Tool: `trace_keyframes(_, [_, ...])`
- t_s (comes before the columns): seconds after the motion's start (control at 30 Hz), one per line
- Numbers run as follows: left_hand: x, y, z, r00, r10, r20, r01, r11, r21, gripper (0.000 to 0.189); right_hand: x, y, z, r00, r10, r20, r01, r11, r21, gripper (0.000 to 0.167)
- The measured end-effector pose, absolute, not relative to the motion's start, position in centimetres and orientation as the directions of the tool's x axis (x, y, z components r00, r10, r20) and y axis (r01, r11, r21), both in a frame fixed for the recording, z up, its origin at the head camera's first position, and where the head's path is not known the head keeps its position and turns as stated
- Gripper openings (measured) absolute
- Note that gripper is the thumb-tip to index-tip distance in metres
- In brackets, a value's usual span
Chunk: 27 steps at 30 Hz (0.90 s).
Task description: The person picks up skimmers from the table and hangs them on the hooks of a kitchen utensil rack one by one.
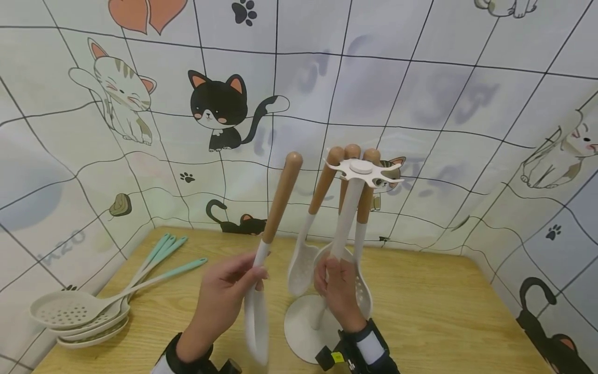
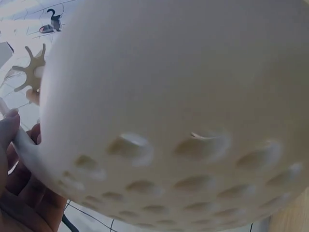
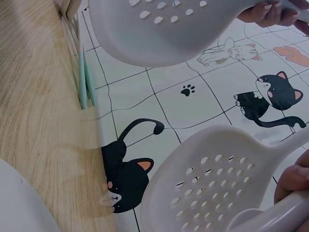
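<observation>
- Two hands are over the table (image 1: 434,311): the left hand (image 1: 224,291) and, nearer the middle, the right hand (image 1: 343,291).
- The left hand's fingers pinch the white neck of a skimmer (image 1: 257,317), below its wooden handle, with the thumb across the front.
- That skimmer stands nearly upright in the air, handle up and head down, left of the stand (image 1: 349,213) and apart from it; the left wrist view shows rows of holes in its head.
- The right hand's fingers curl round the stand's white post, under the hooked top (image 1: 365,172).
- The post leans, its top to the right of its round base (image 1: 306,327); whether the base touches the table I cannot tell.
- Three utensils (image 1: 302,265) with wooden handles hang heads down about the post; the right one has holes.
- At the table's left lies a stack of skimmers (image 1: 70,311) with teal handles.
- Behind is a cat-patterned backdrop (image 1: 303,88).
</observation>
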<state>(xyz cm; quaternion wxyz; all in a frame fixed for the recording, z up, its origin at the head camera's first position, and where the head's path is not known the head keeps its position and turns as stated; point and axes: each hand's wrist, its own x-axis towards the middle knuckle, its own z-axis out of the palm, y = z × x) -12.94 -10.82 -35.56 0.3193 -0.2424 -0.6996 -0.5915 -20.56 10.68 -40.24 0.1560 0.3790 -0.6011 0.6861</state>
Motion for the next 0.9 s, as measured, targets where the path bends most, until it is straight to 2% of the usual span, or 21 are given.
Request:
trace_keyframes(0.33, [-12.9, -9.6, -35.5, -0.672, -0.067, 0.738, 0.717, 0.191, 0.670, 0.023, -20.6, 10.6, -40.3, -0.659, -0.237, 0.714, -0.671, -0.244, -0.700, 0.057])
trace_keyframes(0.67, [-13.4, -8.1, -35.1, -0.696, -0.087, 0.713, 0.702, 0.128, 0.701, 0.021, -20.5, 10.4, -40.7, -0.661, -0.237, 0.713, -0.658, -0.275, -0.701, 0.059])
trace_keyframes(0.9, [-13.6, -7.8, -35.1, -0.671, -0.073, 0.737, 0.722, 0.158, 0.673, 0.022, -20.7, 10.4, -40.8, -0.650, -0.231, 0.724, -0.668, -0.279, -0.689, 0.059])
